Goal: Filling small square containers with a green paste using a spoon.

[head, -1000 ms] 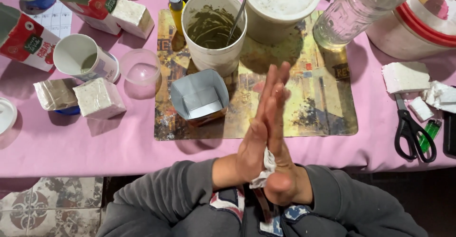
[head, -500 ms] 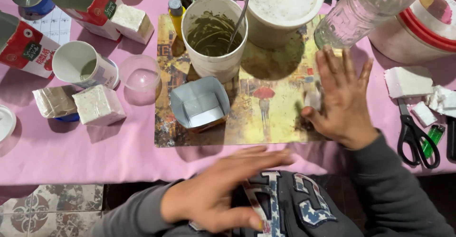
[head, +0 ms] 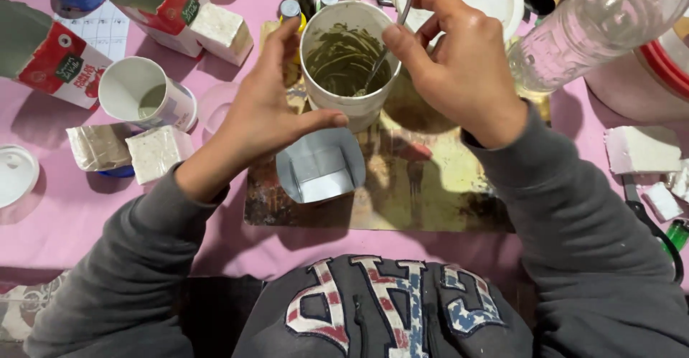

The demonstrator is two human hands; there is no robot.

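Stirring is what it looks like from where I stand: the right hand [head: 459,71] has its fingers pinched tight on a thin metal spoon [head: 387,46], and the spoon leans down into the white cup [head: 348,60]. The cup stands on the picture mat [head: 430,186], at about 12 o'clock from the person. Inside the cup is dark green, sticky-looking stuff smeared up the wall. The left hand [head: 269,114] curls around the cup's 9 o'clock side with the fingers spread open; the thumb touches the cup low down (I cannot tell if the other fingers press it).

Just under the cup, at its 6 o'clock, sits one small cut-open carton [head: 321,168], shiny silver inside and boxy.

Counting the rest: two red cartons [head: 54,60] cut open at 10 o'clock, one white paper cup [head: 143,96] lying on its side at 9 o'clock, one clear plastic bottle [head: 596,24] at 2 o'clock, and one pair of black scissors [head: 649,225] at 4 o'clock. White crumbly blocks [head: 159,153] lie here and there on the pink cloth [head: 50,222], which looks soft and smooth.
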